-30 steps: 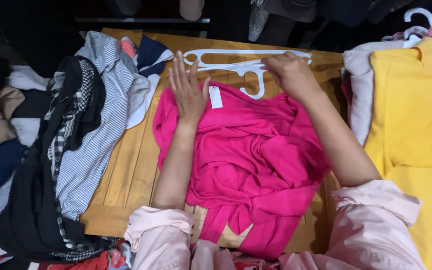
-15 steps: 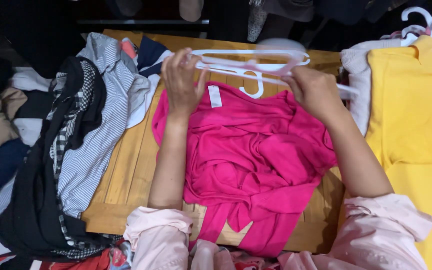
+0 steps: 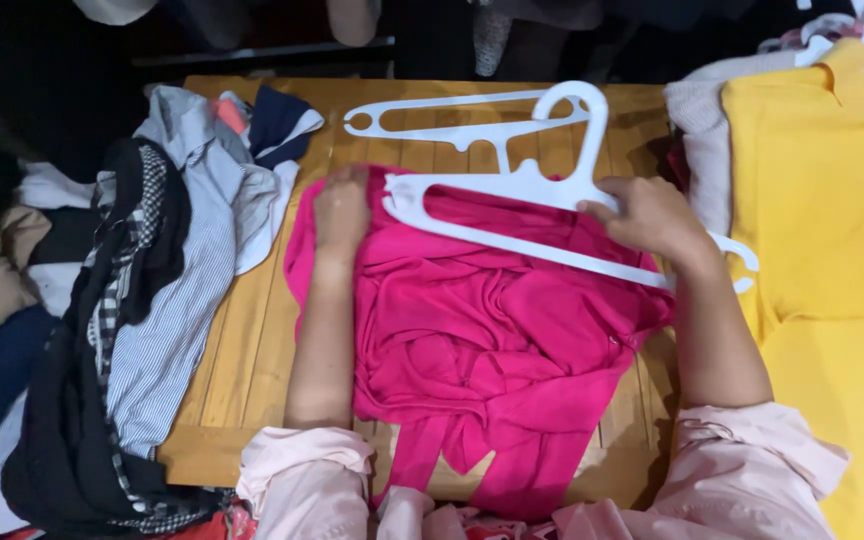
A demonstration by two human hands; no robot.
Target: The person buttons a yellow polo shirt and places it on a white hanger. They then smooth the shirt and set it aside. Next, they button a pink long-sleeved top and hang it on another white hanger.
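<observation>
Wooden table [image 3: 252, 350], slatted, garments along both side edges. At the right edge, a yellow shirt [image 3: 832, 250] overhanging. At the left edge, a heap of dark and striped clothes [image 3: 142, 330]. Across the middle, reaching the near edge, a crumpled pink garment [image 3: 492, 350]. On its upper part, toward the far edge, a white plastic hanger [image 3: 512, 190], with a second white hanger [image 3: 452, 125] just beyond. Right hand [image 3: 652, 215] closed around the nearer hanger at the base of its hook. Left hand [image 3: 342, 210] flat on the pink garment's far left corner, fingers curled down into the cloth.
</observation>
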